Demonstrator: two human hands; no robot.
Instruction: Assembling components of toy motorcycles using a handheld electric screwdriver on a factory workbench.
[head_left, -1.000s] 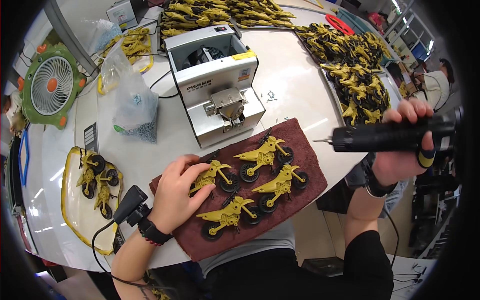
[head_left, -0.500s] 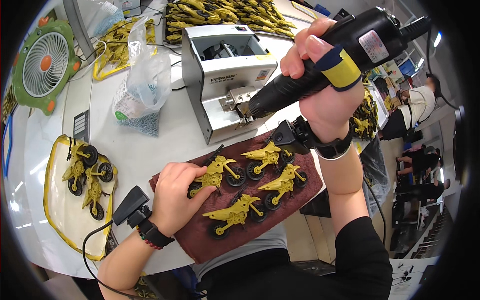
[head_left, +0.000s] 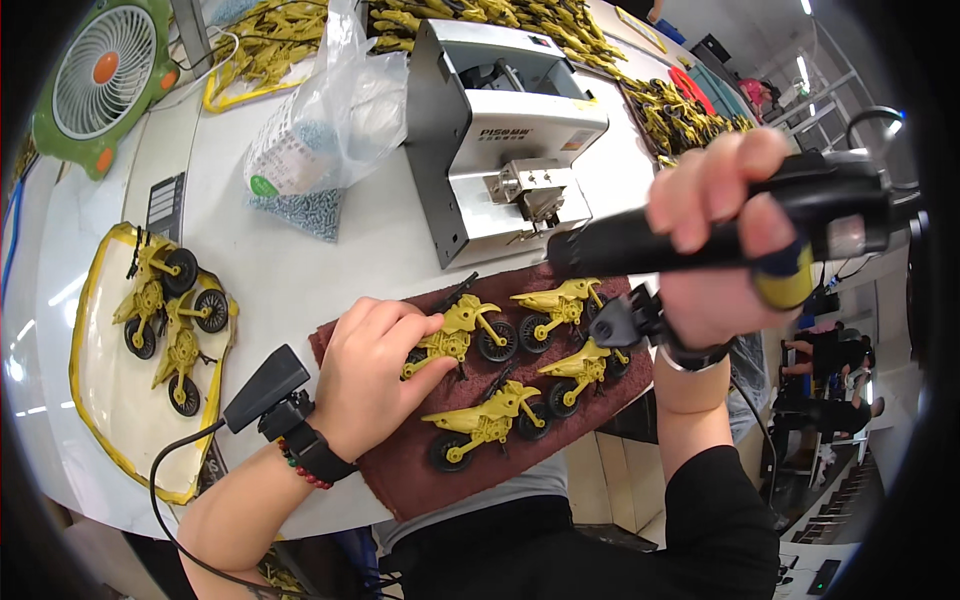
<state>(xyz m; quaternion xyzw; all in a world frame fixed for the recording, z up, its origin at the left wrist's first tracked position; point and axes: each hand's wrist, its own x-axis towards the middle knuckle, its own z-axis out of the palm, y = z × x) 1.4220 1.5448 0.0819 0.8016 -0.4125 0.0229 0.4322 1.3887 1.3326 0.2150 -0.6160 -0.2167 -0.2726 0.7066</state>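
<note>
A yellow toy motorcycle with black wheels lies on a brown cloth. My left hand grips its rear end between thumb and fingers, hiding part of its rear wheel. My right hand, smeared by motion, is wrapped round a black electric screwdriver held nearly level. Its nose sits just in front of the screw feeder, above the cloth's far edge; whether a screw is on the tip cannot be seen. Three more yellow toy motorcycles lie on the cloth, to the right of and nearer than the held one.
At left, a yellow-edged tray bears two motorcycles. Behind are a bag of small screws, a green fan and heaps of yellow parts. A cable hangs at the right; people are in the background.
My right hand has drawn the screwdriver's nose away from the feeder's outlet, rightward and nearer, levelling the tool. My left hand keeps its grip on the motorcycle. The whole view has shifted slightly.
</note>
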